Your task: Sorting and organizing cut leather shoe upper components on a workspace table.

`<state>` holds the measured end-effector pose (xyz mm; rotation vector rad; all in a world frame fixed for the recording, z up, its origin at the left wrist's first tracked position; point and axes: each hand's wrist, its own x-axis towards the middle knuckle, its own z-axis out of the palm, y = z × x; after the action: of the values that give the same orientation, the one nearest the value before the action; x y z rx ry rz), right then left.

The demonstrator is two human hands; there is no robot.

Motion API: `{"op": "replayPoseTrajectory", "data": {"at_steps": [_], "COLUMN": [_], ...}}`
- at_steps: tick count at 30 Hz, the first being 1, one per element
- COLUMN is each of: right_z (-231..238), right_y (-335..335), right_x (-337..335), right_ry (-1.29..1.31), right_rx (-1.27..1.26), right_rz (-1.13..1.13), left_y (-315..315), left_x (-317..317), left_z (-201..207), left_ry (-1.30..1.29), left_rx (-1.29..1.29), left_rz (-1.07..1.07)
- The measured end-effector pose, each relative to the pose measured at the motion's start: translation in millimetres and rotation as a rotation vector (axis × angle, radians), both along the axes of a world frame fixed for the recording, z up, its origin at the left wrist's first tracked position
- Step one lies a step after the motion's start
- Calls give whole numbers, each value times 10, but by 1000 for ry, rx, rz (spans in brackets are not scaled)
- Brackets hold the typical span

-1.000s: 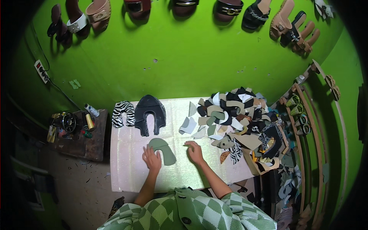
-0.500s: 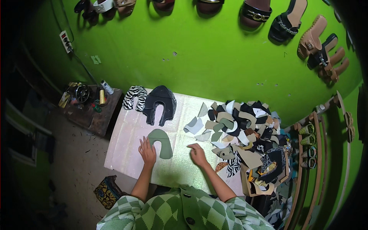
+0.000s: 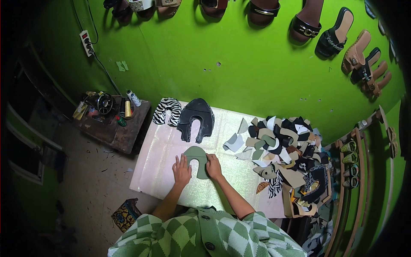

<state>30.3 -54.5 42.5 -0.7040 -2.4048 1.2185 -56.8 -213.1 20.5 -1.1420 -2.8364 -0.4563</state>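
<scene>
Overhead view of a cutting table (image 3: 158, 171) covered with a pale, glittery sheet, set against a bright green wall hung with finished sandals (image 3: 334, 38). Both hands lie flat on a green horseshoe-shaped upper piece (image 3: 198, 159) near the table's middle: the left hand (image 3: 182, 170) presses its left limb with fingers extended and spread, grasping nothing, while the right hand (image 3: 213, 166) rests on its right edge, fingers also released and laid flat. Further back lie a black upper piece (image 3: 197, 119) and a zebra-striped piece (image 3: 168, 111), side by side and well apart from the hands. To the right, a heap of cut pieces (image 3: 280, 150) in black, beige, white and animal print spills toward the table edge. A sewing machine and thread spools (image 3: 128, 105) stand on a low bench to the left. The step in hand appears to be positioning and smoothing the green piece on the sheet; the next move would likely call for holding it steady with one hand while the other is freed.
</scene>
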Motion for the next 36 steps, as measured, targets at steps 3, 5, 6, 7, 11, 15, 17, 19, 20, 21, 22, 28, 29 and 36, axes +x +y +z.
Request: {"op": "replayPoseTrajectory", "data": {"at_steps": [3,5,6,7,11,15,17,19,20,21,22,28,29,36], "right_z": [9,4,4,18,12,-48,-84,-101,-98,-95,-110,-173,-177,-221], "right_y": [-34,-51,-47,-58,-68,7,35,26,20,15,21,45,49,91], "right_x": [-45,-58,-63,-70,-100,-166,-195,-230,-236,-241,-235,-224,-225,-239], "right_ry": [29,39,34,30,-17,-3,-15,-25,-27,-39,-52,-22,-23,-58], "right_rx": [38,49,53,56,74,43,24,-32,-31,-58,-82,-210,-209,-290], "right_rz": [-36,-57,-76,-92,-166,-223,-231,-273,-272,-266,-261,-351,-349,-327], "left_y": [-2,-7,0,-6,-19,-33,-54,-76,-92,-103,-98,-75,-75,-112], "left_x": [-52,-67,-87,-106,-152,-139,-123,-116,-118,-128,-130,-134,-131,-92], "left_z": [-16,-9,-3,-10,-23,-7,1,-2,-8,-15,-4,34,31,11], "left_ry": [-12,-15,-16,-16,-6,-13,-17,-16,-15,-17,-12,-1,7,-12], "left_rx": [6,27,28,15,6,24,52,63,73,74,64,48,46,47], "left_rz": [-9,-10,-13,-9,-17,-33,-50,-53,-48,-46,-43,-37,-43,-28]}}
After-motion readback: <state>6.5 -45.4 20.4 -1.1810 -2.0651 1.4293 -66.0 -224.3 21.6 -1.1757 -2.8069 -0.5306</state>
